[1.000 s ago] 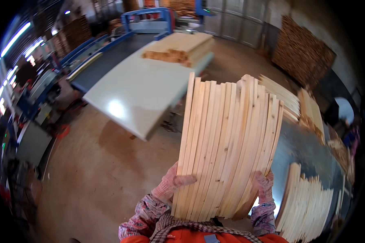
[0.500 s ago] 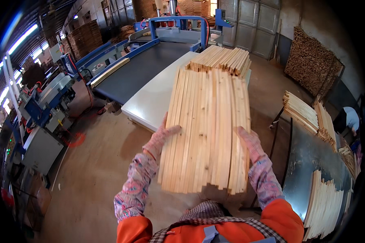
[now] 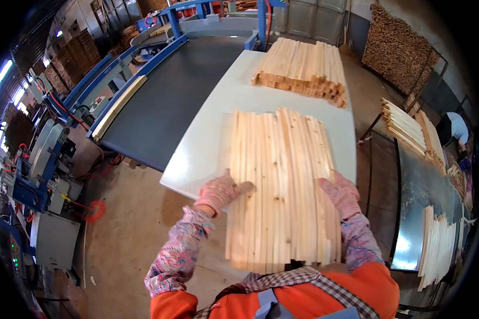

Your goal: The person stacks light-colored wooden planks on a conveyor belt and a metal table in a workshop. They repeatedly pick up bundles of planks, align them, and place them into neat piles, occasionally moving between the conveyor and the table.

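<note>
A wide bundle of pale wooden strips (image 3: 282,191) lies side by side between my hands, its far part over the white tabletop (image 3: 207,135) and its near end out past the table toward my body. My left hand (image 3: 222,192), in a pink glove, grips the bundle's left edge with the thumb on top. On the opposite edge, my gloved right hand (image 3: 340,194) presses in the same way, thumb over the strips. The fingers beneath are hidden. Farther back on the same table sits a second stack of wooden strips (image 3: 303,66).
Left of the table runs a dark conveyor bed (image 3: 181,80) with a blue frame and one wooden bar (image 3: 120,108). A dark metal table (image 3: 420,181) at right carries more strips (image 3: 437,247). A person (image 3: 453,130) bends beyond it. Machines stand far left.
The bundle has come down and nearer in my hands, and a gap now shows between it and the far stack. My view has tilted downward, showing more of the white table.
</note>
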### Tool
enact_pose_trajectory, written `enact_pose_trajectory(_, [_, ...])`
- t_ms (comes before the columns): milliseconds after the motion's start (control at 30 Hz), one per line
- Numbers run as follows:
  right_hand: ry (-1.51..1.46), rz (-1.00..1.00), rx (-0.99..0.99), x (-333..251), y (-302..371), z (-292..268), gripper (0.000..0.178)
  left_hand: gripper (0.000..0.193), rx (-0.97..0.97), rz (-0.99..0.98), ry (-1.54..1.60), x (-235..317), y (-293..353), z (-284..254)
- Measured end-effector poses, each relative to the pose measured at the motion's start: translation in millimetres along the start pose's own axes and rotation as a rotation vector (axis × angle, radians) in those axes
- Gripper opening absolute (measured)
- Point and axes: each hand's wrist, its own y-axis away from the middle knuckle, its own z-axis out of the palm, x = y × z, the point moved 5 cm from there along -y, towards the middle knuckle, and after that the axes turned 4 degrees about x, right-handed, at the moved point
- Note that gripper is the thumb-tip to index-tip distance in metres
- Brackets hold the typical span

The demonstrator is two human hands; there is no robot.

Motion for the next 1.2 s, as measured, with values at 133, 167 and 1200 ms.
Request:
enact_pose_trajectory(133, [-0.492,0.154,-0.046,-4,-43,47,0.05,0.099,0.003,0.055,0.161,-46,-26,-16])
enact_pose_trajectory(167, [-0.592,0.075,-0.052,-20,-57,54,0.05,0.098,0.029,0.056,0.196,-65,-39,-26])
enact_pose_trajectory(1200, [-0.613,-0.948,0.043,-597,-261,167,0.041,0.034,0.46,0.956,0.964,-272,-54,-334])
